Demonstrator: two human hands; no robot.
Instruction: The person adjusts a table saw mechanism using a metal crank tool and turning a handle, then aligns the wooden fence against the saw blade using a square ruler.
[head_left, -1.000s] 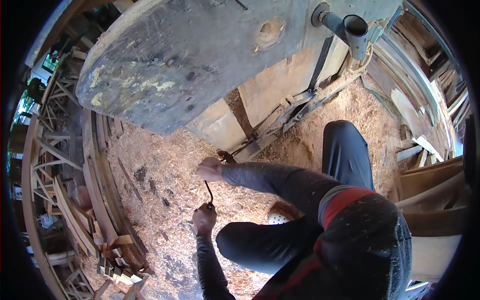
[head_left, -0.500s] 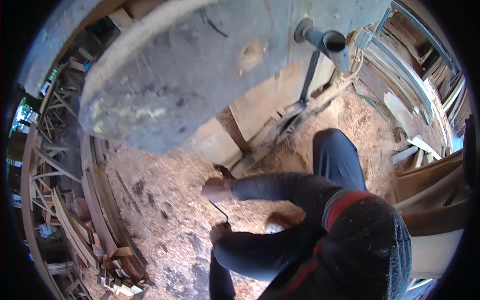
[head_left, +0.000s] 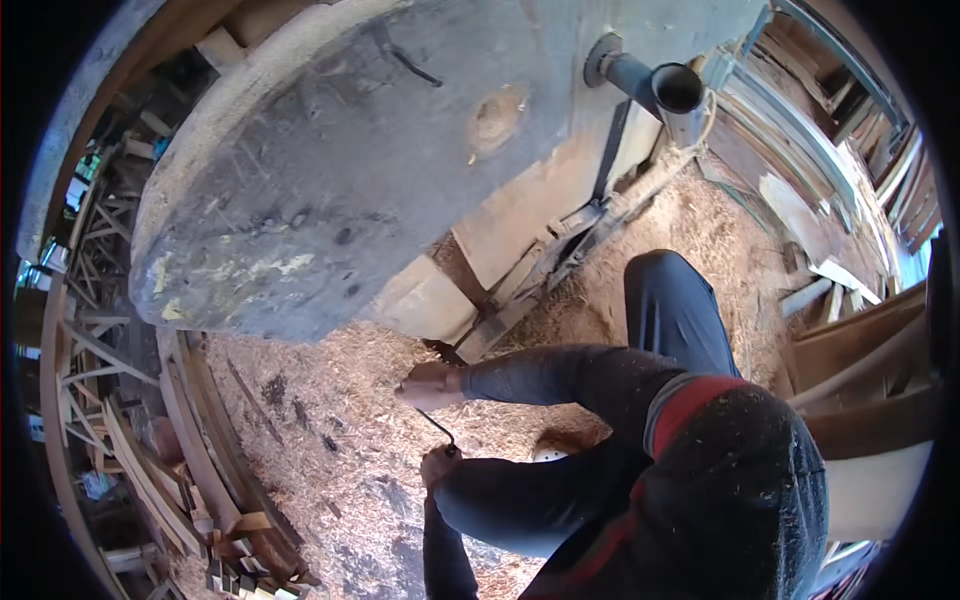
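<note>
Low over the sawdust, a thin black bent rod runs between my two hands; it could be a stiff cord. My right hand is closed round its far end, the arm stretched across from the right. My left hand is closed at the near end, just beyond my bent left knee, with a small dark tip showing at the fingers. Beyond my right hand lies a dark piece at the foot of a wooden beam; I cannot tell whether they touch.
A large grey slab-like body with a rounded edge leans over the far side. From it sticks a metal pipe. Long boards are stacked at the left, more timber at the right. Wood shavings cover the ground.
The view has shifted slightly, so the grey body shows a little lower and further left. My hands keep nearly the same place, both still on the rod.
</note>
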